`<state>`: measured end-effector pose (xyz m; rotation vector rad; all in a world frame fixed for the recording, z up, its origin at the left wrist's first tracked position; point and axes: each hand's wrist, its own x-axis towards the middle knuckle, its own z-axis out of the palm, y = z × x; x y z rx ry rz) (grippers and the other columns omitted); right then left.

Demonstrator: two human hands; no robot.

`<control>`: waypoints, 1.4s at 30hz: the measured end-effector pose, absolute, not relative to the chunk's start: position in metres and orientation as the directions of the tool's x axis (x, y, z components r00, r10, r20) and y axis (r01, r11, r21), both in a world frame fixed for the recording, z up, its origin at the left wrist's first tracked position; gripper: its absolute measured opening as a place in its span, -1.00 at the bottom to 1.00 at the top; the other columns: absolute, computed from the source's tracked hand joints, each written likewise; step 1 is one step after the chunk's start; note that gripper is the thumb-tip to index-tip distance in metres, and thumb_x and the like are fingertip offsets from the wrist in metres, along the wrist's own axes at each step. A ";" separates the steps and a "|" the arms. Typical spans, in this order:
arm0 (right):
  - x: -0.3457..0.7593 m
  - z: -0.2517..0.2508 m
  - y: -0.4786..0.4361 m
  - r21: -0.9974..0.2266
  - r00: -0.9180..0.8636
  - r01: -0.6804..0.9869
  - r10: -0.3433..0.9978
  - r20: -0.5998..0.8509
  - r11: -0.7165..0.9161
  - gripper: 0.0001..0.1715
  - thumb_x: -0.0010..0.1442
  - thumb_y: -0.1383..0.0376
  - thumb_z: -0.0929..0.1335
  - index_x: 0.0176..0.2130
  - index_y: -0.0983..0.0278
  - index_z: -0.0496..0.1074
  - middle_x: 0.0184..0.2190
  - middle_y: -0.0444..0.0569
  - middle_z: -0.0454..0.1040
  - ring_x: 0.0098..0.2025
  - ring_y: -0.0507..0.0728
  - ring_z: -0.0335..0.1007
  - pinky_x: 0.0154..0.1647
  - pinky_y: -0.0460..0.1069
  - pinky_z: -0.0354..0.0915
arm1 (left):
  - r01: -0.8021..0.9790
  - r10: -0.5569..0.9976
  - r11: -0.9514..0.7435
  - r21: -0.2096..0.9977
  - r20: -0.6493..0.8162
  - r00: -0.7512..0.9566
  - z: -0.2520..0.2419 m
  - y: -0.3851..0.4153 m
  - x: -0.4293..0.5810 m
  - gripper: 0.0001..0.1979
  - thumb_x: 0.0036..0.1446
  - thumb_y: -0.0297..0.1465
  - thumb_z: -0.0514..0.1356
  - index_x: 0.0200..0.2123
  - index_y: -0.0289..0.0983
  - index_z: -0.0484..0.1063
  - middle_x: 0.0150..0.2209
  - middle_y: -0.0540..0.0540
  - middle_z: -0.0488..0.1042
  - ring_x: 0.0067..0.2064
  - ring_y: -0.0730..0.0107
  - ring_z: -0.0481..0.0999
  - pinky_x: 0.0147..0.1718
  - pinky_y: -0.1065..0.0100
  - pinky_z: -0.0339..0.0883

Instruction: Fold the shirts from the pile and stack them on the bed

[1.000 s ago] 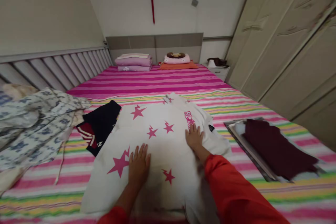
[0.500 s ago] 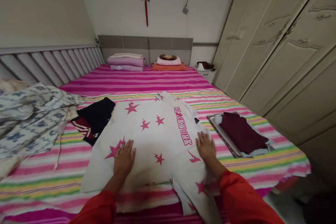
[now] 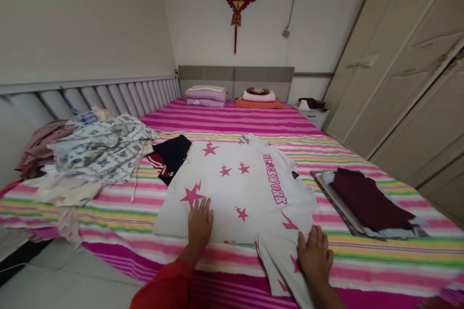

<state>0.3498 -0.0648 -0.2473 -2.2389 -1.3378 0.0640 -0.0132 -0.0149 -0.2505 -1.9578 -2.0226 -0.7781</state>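
Note:
A white T-shirt (image 3: 224, 193) with pink stars and the word BLACKWORK lies spread on the striped bedsheet (image 3: 362, 260), its collar toward the right. My left hand (image 3: 200, 222) rests flat on the shirt's lower left part, beside a large pink star, fingers out. Over the near sleeve (image 3: 275, 256), which hangs toward the bed's front edge, my right hand (image 3: 316, 253) lies with its fingers stretched out and fairly close together. Neither hand grips the cloth. Dark navy clothing (image 3: 173, 152) with red and white stripes lies partly under the shirt's left side.
Folded clothes, a maroon one (image 3: 369, 200) on top, are stacked at the right. A loose heap of clothes (image 3: 105, 149) lies at the left by the rail (image 3: 137, 94). Folded bedding (image 3: 206, 95) sits near the headboard (image 3: 261, 77). A wardrobe (image 3: 409, 87) stands at the right.
My right hand has moved from near the collar down to the near sleeve. My left hand stays on the shirt's lower left. The view has turned left.

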 end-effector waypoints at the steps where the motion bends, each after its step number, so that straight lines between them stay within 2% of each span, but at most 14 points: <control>1: 0.343 -0.251 -0.069 -0.482 0.521 0.791 0.828 0.208 -0.376 -0.15 0.25 0.03 0.02 0.30 0.53 0.10 0.32 0.36 0.09 0.36 0.44 -0.09 0.25 0.39 -0.03 | 0.975 0.858 -0.030 0.220 0.506 -0.088 -0.254 -0.021 -0.012 -0.52 0.31 -0.34 -0.09 0.24 -0.21 0.29 0.27 -0.14 0.29 0.33 0.05 0.15 0.24 -0.03 0.06; 4: 0.322 -0.263 -0.080 -0.527 0.531 0.762 0.829 0.174 -0.377 -0.15 0.23 0.03 0.05 0.30 0.52 0.11 0.34 0.39 0.03 0.36 0.48 -0.09 0.20 0.38 0.06 | 0.971 0.858 -0.047 0.235 0.508 -0.081 -0.270 -0.041 -0.009 -0.51 0.31 -0.35 -0.10 0.26 -0.17 0.25 0.30 -0.11 0.25 0.36 0.09 0.08 0.26 -0.01 0.01; 8: 0.298 -0.274 -0.091 -0.498 0.479 0.799 0.857 0.190 -0.336 -0.19 0.23 0.06 0.08 0.28 0.50 0.16 0.36 0.40 -0.03 0.34 0.53 -0.06 0.18 0.40 0.08 | 0.962 0.880 -0.057 0.266 0.468 -0.077 -0.291 -0.065 -0.004 -0.49 0.31 -0.35 -0.12 0.29 -0.17 0.19 0.33 -0.11 0.20 0.38 0.12 0.02 0.26 0.00 0.01; 13: 0.294 -0.274 -0.095 -0.472 0.450 0.828 0.862 0.235 -0.303 -0.22 0.24 0.09 0.08 0.25 0.53 0.23 0.35 0.41 0.01 0.32 0.55 0.00 0.16 0.38 0.13 | 0.950 0.928 0.024 0.311 0.346 -0.136 -0.298 -0.080 0.007 -0.47 0.30 -0.36 -0.18 0.28 -0.22 0.22 0.34 -0.11 0.17 0.37 0.10 0.06 0.20 -0.02 0.12; 19: 0.305 -0.281 -0.096 -0.569 0.438 0.795 0.849 0.297 -0.210 -0.24 0.21 0.04 0.13 0.19 0.46 0.31 0.33 0.34 0.08 0.33 0.47 0.03 0.18 0.32 0.16 | 0.937 0.965 0.116 0.330 0.186 -0.185 -0.295 -0.091 0.042 -0.46 0.29 -0.40 -0.20 0.24 -0.15 0.29 0.33 -0.08 0.19 0.35 0.09 0.12 0.14 -0.06 0.19; 22: 0.312 -0.283 -0.104 -0.665 0.469 0.725 0.837 0.281 -0.183 -0.22 0.18 0.00 0.17 0.20 0.43 0.28 0.31 0.28 0.14 0.33 0.39 0.06 0.22 0.26 0.15 | 0.945 0.984 0.029 0.327 0.156 -0.085 -0.289 -0.103 0.057 -0.48 0.28 -0.37 -0.16 0.23 -0.14 0.31 0.33 -0.09 0.19 0.36 0.10 0.12 0.19 -0.07 0.13; 26: 0.323 -0.281 -0.121 -0.785 0.573 0.589 0.784 0.237 -0.193 -0.11 0.09 -0.09 0.25 0.20 0.44 0.25 0.20 0.32 0.30 0.25 0.39 0.19 0.22 0.23 0.16 | 0.941 0.981 -0.063 0.333 0.192 -0.002 -0.278 -0.114 0.065 -0.48 0.25 -0.38 -0.13 0.23 -0.15 0.31 0.33 -0.10 0.19 0.37 0.10 0.08 0.21 -0.09 0.09; 31: 0.336 -0.269 -0.147 -0.934 0.633 0.281 0.774 0.009 -0.219 -0.09 -0.21 -0.15 0.44 0.00 0.34 0.37 -0.06 0.22 0.51 0.03 0.37 0.40 0.06 0.17 0.32 | 0.879 0.963 -0.113 0.463 0.268 -0.017 -0.278 -0.116 0.058 -0.51 0.24 -0.37 -0.08 0.18 -0.15 0.38 0.30 -0.13 0.26 0.34 0.04 0.14 0.22 -0.16 0.06; 33: 0.337 -0.262 -0.155 -0.964 0.573 0.108 0.808 -0.138 -0.241 -0.19 -0.29 -0.11 0.49 -0.13 0.32 0.42 -0.18 0.15 0.58 -0.08 0.35 0.47 -0.02 0.15 0.38 | 0.804 0.954 -0.175 0.568 0.301 -0.004 -0.282 -0.118 0.057 -0.55 0.23 -0.32 -0.04 0.12 -0.16 0.44 0.26 -0.14 0.32 0.32 0.04 0.18 0.24 -0.16 0.04; 36: 0.333 -0.248 -0.165 -0.937 0.363 -0.151 0.864 -0.348 -0.314 -0.30 -0.34 -0.06 0.54 -0.28 0.31 0.48 -0.37 0.06 0.61 -0.27 0.31 0.53 -0.20 0.13 0.43 | 0.560 0.964 -0.222 0.798 0.266 0.003 -0.280 -0.124 0.069 -0.58 0.19 -0.16 0.06 0.02 -0.15 0.50 0.17 -0.16 0.43 0.25 0.10 0.31 0.25 0.00 0.14; 37: 0.332 -0.242 -0.168 -0.909 0.289 -0.221 0.867 -0.406 -0.353 -0.31 -0.36 -0.06 0.55 -0.30 0.32 0.50 -0.41 0.05 0.60 -0.33 0.30 0.53 -0.25 0.13 0.43 | 0.440 0.981 -0.169 0.882 0.194 -0.012 -0.276 -0.126 0.078 -0.56 0.16 -0.11 0.09 0.02 -0.16 0.49 0.15 -0.18 0.45 0.22 0.12 0.35 0.22 0.06 0.20; 39: 0.329 -0.229 -0.174 -0.844 0.148 -0.324 0.858 -0.491 -0.427 -0.29 -0.36 -0.06 0.57 -0.28 0.36 0.54 -0.44 0.07 0.60 -0.39 0.29 0.54 -0.28 0.14 0.43 | 0.163 0.998 0.069 0.984 -0.067 -0.015 -0.263 -0.129 0.100 -0.46 0.08 -0.05 0.17 0.06 -0.20 0.44 0.14 -0.23 0.44 0.18 0.10 0.40 0.14 0.11 0.32; 40: 0.328 -0.220 -0.178 -0.815 0.088 -0.364 0.854 -0.513 -0.452 -0.28 -0.33 -0.04 0.57 -0.25 0.37 0.55 -0.42 0.09 0.61 -0.37 0.29 0.55 -0.26 0.15 0.44 | 0.023 0.977 0.212 0.977 -0.212 0.030 -0.253 -0.130 0.112 -0.42 0.04 -0.05 0.22 0.08 -0.22 0.41 0.15 -0.25 0.43 0.17 0.08 0.42 0.10 0.12 0.35; 42: 0.326 -0.202 -0.187 -0.763 -0.007 -0.436 0.850 -0.526 -0.476 -0.27 -0.26 0.02 0.57 -0.13 0.36 0.55 -0.30 0.14 0.63 -0.25 0.32 0.57 -0.15 0.17 0.43 | -0.198 0.891 0.445 0.873 -0.410 0.194 -0.233 -0.130 0.132 -0.36 -0.02 -0.06 0.28 0.10 -0.23 0.38 0.16 -0.27 0.42 0.16 0.06 0.43 0.09 0.11 0.36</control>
